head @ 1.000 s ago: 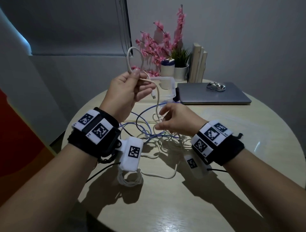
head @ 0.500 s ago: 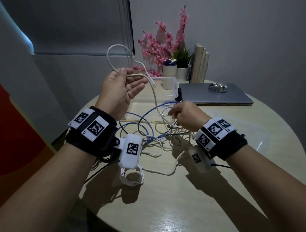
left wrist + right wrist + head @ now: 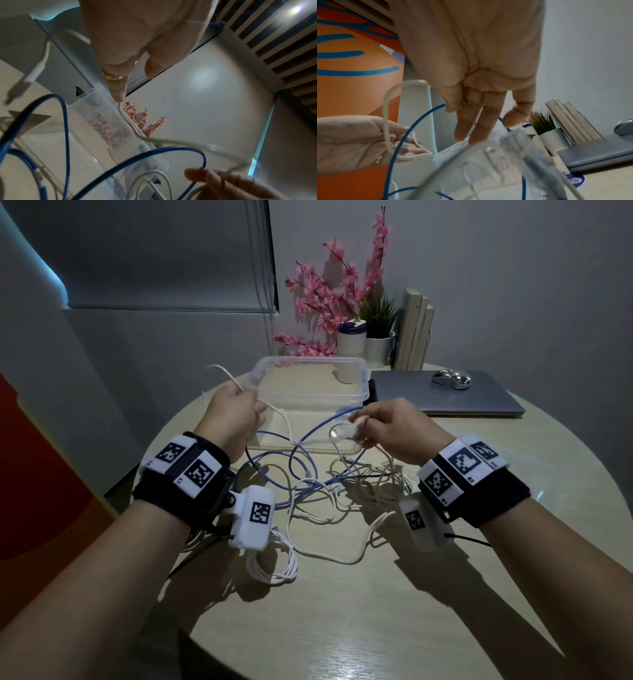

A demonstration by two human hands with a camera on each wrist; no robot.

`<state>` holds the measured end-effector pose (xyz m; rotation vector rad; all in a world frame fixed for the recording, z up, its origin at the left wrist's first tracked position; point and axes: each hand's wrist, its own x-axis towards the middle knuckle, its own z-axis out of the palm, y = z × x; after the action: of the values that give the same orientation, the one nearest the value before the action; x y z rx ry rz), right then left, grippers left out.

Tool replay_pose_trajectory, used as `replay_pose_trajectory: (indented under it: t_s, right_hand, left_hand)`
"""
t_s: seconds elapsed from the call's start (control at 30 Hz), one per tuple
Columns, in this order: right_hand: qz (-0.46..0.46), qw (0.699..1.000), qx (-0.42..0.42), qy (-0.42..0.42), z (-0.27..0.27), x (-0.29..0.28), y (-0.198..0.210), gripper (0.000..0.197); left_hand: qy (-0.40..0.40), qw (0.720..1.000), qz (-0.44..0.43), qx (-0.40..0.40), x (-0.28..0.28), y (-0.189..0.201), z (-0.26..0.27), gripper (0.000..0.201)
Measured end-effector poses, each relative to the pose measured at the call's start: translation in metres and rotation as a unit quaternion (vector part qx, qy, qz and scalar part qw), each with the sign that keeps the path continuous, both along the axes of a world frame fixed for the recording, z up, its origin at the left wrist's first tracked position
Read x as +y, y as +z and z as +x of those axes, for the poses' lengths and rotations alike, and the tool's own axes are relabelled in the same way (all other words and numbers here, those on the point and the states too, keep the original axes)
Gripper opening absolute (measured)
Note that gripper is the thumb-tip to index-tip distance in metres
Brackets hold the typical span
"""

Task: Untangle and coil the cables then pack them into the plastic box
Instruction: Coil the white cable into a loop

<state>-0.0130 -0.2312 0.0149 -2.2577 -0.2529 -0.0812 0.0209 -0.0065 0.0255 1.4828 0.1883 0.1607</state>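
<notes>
My left hand [image 3: 253, 409] grips a beige cable [image 3: 281, 419] just in front of the clear plastic box [image 3: 359, 378], and a short end of it sticks up to the left. That cable runs across to my right hand [image 3: 358, 428], which pinches it above the box's near edge. In the left wrist view the beige cable [image 3: 126, 121] stretches from my left fingers [image 3: 118, 93] to the right fingertips [image 3: 197, 175]. A blue cable [image 3: 310, 436] loops between both hands into a tangle [image 3: 346, 491] of white and blue cables on the table. The box holds no cables.
A coiled white cable [image 3: 274, 568] lies by my left wrist. Behind the box stand pink flowers [image 3: 329, 292], a white cup [image 3: 351, 344], a potted plant [image 3: 378, 320] and books [image 3: 414, 330]. A closed laptop [image 3: 445, 398] with a mouse [image 3: 450, 378] sits at the right.
My left hand has come down from chest height to the box's front corner, and the tall cable loop above it has shrunk. My right hand has lifted slightly, pinching the cable.
</notes>
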Motion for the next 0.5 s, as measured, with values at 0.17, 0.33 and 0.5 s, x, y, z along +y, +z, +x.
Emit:
replay_pose_trajectory:
  t_s: [0.17,0.33,0.5]
  right_hand:
    - [-0.04,0.995,-0.081,-0.042,0.0,-0.001,0.011,0.025]
    - [-0.045,0.992,-0.105,-0.045,0.001,0.005,0.017,0.023]
    - [-0.004,0.996,-0.082,-0.035,-0.001,0.01,0.017,0.023]
  left_hand:
    - [-0.024,0.985,0.169,-0.036,-0.004,-0.003,-0.01,0.046]
    - [-0.132,0.921,0.299,-0.213,-0.027,0.013,-0.04,0.013]
    - [-0.178,0.912,0.297,-0.22,-0.035,0.013,-0.037,0.013]
